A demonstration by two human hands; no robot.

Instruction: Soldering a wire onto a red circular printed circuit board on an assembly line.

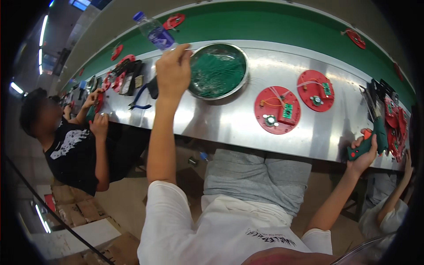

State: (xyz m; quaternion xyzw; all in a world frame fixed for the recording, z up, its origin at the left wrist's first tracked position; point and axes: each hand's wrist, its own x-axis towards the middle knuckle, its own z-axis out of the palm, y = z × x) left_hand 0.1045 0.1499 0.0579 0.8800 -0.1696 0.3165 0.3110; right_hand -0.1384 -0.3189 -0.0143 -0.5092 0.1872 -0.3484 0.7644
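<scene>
Shiny steel bench (pixel 229 126) w/ long green belt (pixel 265 26) on the far side, beyond the fingertips. Just right of the L fingers: round stainless-steel bowl (pixel 247 70) full of thin green wires (pixel 218 73). On the left hand (pixel 172 74), raised, fingers bent w/ tips close together; can't tell if pinching anything. Just past those knuckles, leaning in view: clear plastic bottle w/ blue cap & purple label (pixel 161 39), contact unclear. Left of the same wrist, blue-handled pliers (pixel 142 106).

Well apart, off to the R: right hand (pixel 364 158), fingers wrapped round dark-green plastic hand tool w/ orange-red part (pixel 360 150); working end hard to make out. Between L & R fingers, flat on the steel: red round plastic disc w/ green circuit board & loose leads (pixel 276 108), plus similar red disc (pixel 316 90). Just beyond R fingertips, pile of red plastic parts (pixel 394 126).

To handle well, prob. best: grip tool firmly but w/o squeezing, working end away from L fingers & leads; if taking wire, pick one by its end, w/ no tugging at the tangle; touch discs by the rim only, thumb off the boards; mind the bottle nr L knuckles, esp. when swinging back
</scene>
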